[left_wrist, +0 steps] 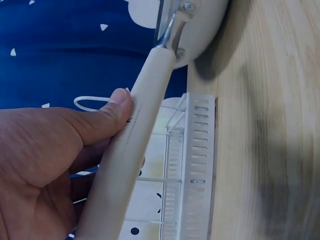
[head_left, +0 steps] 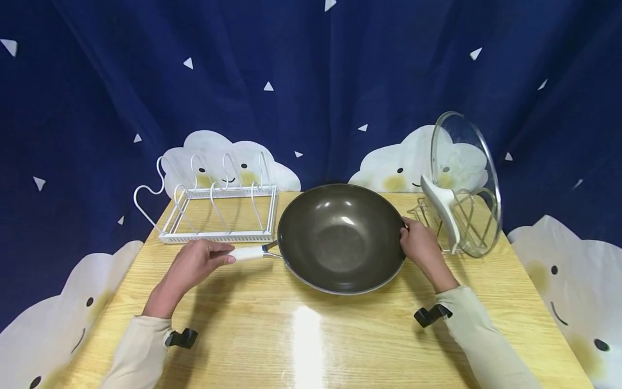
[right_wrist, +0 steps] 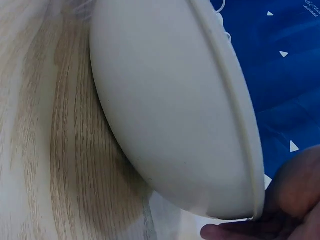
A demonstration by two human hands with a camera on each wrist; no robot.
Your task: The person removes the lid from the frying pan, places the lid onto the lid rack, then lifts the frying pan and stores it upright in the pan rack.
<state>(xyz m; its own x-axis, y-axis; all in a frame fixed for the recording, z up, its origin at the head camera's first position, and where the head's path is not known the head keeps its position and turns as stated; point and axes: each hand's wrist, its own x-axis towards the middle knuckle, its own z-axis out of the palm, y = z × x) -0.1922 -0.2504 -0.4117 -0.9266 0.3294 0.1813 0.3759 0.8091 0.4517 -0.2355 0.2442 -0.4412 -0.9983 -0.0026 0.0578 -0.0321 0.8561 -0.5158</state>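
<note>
A wok [head_left: 340, 243] with a dark inside and a pale outer wall [right_wrist: 170, 100] is held level between the two hands, in the middle of the head view. My left hand [head_left: 196, 263] pinches its white handle [left_wrist: 135, 130], thumb along the near side. On the opposite side, my right hand [head_left: 421, 243] grips the wok's rim, with fingers [right_wrist: 215, 232] under the edge in the right wrist view. Whether the wok's base touches the table is hidden.
A white wire rack [head_left: 218, 236] with upright loops stands at the back left. At the right, a glass lid [head_left: 466, 162] with a white handle [head_left: 442, 205] stands upright in a metal wire rack [head_left: 437, 229]. Behind the wooden table [head_left: 252, 335] hangs a blue curtain [head_left: 311, 81].
</note>
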